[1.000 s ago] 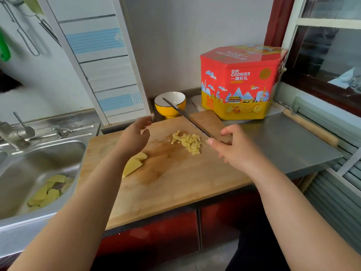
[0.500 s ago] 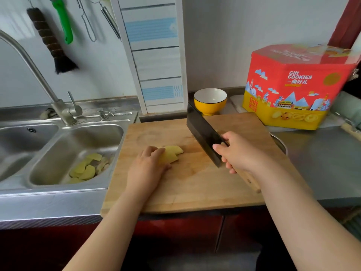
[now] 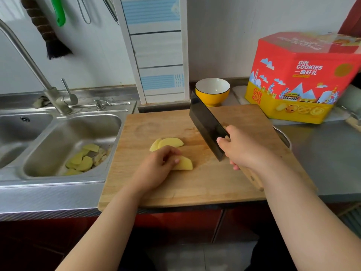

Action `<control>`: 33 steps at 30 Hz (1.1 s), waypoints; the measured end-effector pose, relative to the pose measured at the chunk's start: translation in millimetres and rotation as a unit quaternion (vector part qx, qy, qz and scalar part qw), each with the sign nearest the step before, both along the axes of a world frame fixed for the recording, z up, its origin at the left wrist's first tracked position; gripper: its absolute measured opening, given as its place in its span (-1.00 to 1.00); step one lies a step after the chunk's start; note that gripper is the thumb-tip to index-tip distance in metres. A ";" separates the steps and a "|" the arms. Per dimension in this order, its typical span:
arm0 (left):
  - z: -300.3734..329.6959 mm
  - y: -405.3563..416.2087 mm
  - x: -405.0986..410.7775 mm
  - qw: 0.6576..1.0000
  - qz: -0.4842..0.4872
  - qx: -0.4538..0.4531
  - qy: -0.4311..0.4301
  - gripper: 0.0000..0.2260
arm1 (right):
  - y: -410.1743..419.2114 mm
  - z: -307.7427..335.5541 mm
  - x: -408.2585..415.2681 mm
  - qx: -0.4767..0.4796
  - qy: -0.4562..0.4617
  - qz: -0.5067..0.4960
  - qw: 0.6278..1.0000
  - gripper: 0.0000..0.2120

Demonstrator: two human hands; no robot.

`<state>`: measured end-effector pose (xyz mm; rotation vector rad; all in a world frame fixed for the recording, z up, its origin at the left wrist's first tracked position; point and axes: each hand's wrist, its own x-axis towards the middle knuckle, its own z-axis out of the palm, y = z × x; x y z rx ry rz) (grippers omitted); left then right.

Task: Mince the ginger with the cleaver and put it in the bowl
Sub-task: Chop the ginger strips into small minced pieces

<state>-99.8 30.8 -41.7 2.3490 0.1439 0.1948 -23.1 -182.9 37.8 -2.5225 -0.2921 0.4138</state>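
On the wooden cutting board (image 3: pixel 214 184), my left hand (image 3: pixel 156 169) pinches a pale yellow ginger slice (image 3: pixel 184 164) with curled fingers. Two more ginger slices (image 3: pixel 170 142) lie just behind it. My right hand (image 3: pixel 240 149) grips the wooden handle of the black cleaver (image 3: pixel 207 128), whose blade stands on edge to the right of the slices. The minced ginger pile is hidden behind the blade and hand. A yellow bowl (image 3: pixel 212 91) with a white inside stands behind the board and looks empty.
A steel sink (image 3: pixel 68 137) on the left holds several ginger peelings (image 3: pixel 84 161), with a tap (image 3: pixel 54 96) behind it. A red and yellow cookie tin (image 3: pixel 300 79) stands at the back right. Grey steel counter (image 3: pixel 328 159) lies right of the board.
My left hand has pulled one ginger slice toward me, away from the other two. The cleaver stays held on edge at the right. The view has shifted left since a second ago.
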 end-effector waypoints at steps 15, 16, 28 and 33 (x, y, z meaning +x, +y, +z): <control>25.5 -34.0 2.2 0.965 0.033 0.244 0.093 -0.39 | 0.7 -0.8 -0.8 -0.044 -0.023 0.026 0.998 -0.50; 28.7 -32.0 0.3 0.971 0.019 0.214 0.106 -0.35 | 1.3 -0.2 -0.5 -0.048 -0.024 0.030 0.998 -0.50; 22.9 4.6 -3.3 0.962 -0.081 0.251 0.072 -0.30 | 2.6 1.4 -0.4 -0.038 -0.013 0.046 0.998 -0.52; 10.8 -19.7 11.3 0.952 -0.031 0.304 -0.018 -0.35 | 4.9 3.6 -2.9 -0.040 -0.005 0.041 0.998 -0.53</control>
